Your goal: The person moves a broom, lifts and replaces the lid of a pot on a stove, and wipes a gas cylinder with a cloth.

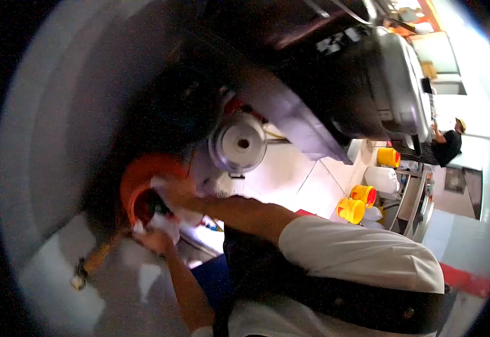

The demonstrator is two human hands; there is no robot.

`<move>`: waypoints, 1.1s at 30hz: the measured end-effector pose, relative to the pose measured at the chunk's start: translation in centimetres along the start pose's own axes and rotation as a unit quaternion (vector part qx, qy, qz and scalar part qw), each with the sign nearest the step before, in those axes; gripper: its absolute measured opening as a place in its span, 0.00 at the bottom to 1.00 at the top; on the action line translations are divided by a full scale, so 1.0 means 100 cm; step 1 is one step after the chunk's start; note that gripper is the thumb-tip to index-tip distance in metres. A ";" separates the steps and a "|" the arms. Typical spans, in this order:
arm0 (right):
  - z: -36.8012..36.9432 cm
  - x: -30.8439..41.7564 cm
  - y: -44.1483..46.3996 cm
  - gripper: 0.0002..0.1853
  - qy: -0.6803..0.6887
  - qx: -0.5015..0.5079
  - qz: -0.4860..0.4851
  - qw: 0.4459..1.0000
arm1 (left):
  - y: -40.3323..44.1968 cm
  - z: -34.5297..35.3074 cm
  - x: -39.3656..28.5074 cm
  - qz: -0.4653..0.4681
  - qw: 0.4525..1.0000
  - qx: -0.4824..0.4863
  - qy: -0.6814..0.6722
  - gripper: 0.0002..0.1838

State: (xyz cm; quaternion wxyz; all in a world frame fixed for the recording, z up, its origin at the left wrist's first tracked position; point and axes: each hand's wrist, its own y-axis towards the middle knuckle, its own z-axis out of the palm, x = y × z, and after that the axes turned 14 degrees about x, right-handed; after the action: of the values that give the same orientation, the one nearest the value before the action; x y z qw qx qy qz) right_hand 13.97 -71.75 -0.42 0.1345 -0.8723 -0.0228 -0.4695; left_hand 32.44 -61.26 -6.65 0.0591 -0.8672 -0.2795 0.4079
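Note:
In the dim lower left of the head view, an orange bucket lies tilted, its dark mouth facing my hands. My right hand is at the rim, blurred, and its fingers cannot be made out. Below it, my left hand is closed beside the mouth, by something whitish that is too blurred to name. Dark and greenish contents show faintly inside the bucket. Just left of my left hand is a wooden handle-like piece with a dark and metallic end.
A round steel vessel with a central hole stands beyond the bucket. A large metal pot is at upper right. Yellow buckets and a white jug stand on the tiled floor. A person in black is farther off.

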 end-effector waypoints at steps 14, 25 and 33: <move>-0.008 0.001 0.018 0.28 0.034 0.135 0.016 0.990 | -0.037 0.038 -0.055 -0.029 0.973 -0.127 -0.188 0.30; 0.055 -0.004 0.110 0.30 -0.062 0.057 0.045 0.995 | 0.088 -0.020 -0.066 -0.084 0.994 -0.034 0.059 0.23; 0.052 0.017 0.007 0.25 -0.024 -0.010 0.049 0.998 | 0.040 -0.031 -0.024 -0.027 0.998 -0.015 0.063 0.26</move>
State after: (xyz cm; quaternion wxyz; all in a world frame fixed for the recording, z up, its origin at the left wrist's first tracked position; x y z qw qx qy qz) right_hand 19.27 -71.28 -1.86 0.1481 -0.8847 0.0215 -0.4414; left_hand 35.28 -65.52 -4.34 0.0742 -0.8839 -0.3048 0.3468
